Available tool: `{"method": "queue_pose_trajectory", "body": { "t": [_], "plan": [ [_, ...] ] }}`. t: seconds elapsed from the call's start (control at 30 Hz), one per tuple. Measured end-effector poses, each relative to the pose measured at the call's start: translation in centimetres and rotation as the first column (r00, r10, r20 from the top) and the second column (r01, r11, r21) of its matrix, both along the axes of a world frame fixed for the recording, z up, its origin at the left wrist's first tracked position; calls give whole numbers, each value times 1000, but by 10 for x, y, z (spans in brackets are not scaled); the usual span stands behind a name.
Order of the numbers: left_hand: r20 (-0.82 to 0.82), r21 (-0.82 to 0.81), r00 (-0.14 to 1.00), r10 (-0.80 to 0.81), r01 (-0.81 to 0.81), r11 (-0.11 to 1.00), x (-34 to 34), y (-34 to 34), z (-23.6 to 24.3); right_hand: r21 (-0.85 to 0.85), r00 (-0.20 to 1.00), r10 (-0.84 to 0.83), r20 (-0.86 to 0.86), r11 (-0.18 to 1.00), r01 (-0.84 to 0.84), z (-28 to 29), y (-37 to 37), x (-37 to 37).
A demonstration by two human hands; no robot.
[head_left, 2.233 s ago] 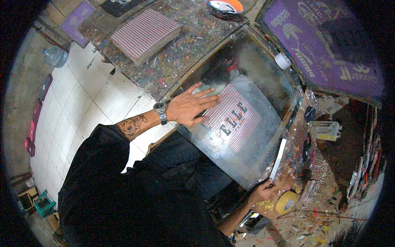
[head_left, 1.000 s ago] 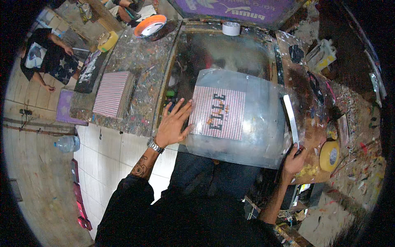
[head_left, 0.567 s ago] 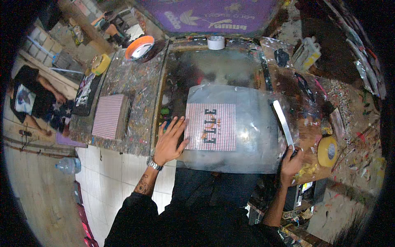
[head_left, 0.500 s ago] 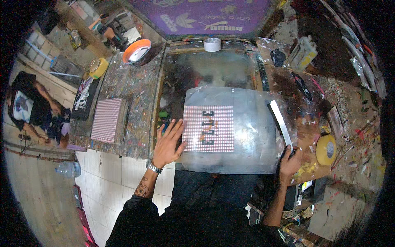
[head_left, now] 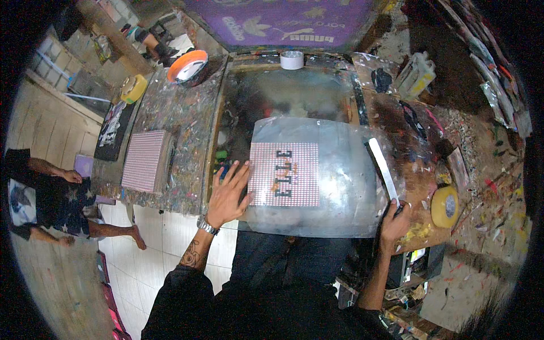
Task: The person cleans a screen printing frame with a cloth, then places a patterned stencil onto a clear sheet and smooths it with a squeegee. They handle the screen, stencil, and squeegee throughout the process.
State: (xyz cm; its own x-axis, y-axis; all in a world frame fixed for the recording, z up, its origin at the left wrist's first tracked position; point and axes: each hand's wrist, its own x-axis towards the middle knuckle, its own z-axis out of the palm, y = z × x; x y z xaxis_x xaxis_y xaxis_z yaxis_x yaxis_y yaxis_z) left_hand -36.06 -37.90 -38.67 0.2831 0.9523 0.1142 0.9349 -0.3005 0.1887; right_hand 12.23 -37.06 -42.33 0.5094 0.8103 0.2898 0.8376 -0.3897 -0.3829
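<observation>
The sheet (head_left: 317, 175) lies on the table (head_left: 408, 170) right in front of the person, with the checked panel (head_left: 285, 173) on its left half. Left hand (head_left: 226, 195) sits flat on the sheet's left edge; right hand (head_left: 394, 224) is at its near right corner, touching the blade (head_left: 383, 168) along the right edge. Tape roll (head_left: 445, 206) is further right, and a checked stack (head_left: 144, 161) well left.

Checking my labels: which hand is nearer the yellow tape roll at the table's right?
Right. The right hand grips a long flat blade just left of the yellow tape roll; the left hand presses the clear sheet far across.
</observation>
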Motion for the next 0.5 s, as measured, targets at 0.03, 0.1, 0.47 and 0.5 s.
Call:
{"method": "queue_pose_trajectory", "body": {
  "t": [0.03, 0.1, 0.47, 0.5],
  "plan": [
    [35, 3, 999, 6, -6, 1000, 1, 0, 0, 22, 1000, -6, 16, 1000, 6, -2, -2, 1],
    [36, 1, 999, 12, -12, 1000, 1, 0, 2, 69, 999, -14, 43, 998, 11, 11, -2, -10],
    [8, -54, 1000, 7, -7, 999, 2, 1, 11, 167, 984, 58, 169, 982, -87, -10, 0, 7],
    [-3, -46, 1000, 11, -11, 999, 0, -1, 9, 150, 980, 79, 184, 983, -108, 2, 0, -2]
  ]
}}
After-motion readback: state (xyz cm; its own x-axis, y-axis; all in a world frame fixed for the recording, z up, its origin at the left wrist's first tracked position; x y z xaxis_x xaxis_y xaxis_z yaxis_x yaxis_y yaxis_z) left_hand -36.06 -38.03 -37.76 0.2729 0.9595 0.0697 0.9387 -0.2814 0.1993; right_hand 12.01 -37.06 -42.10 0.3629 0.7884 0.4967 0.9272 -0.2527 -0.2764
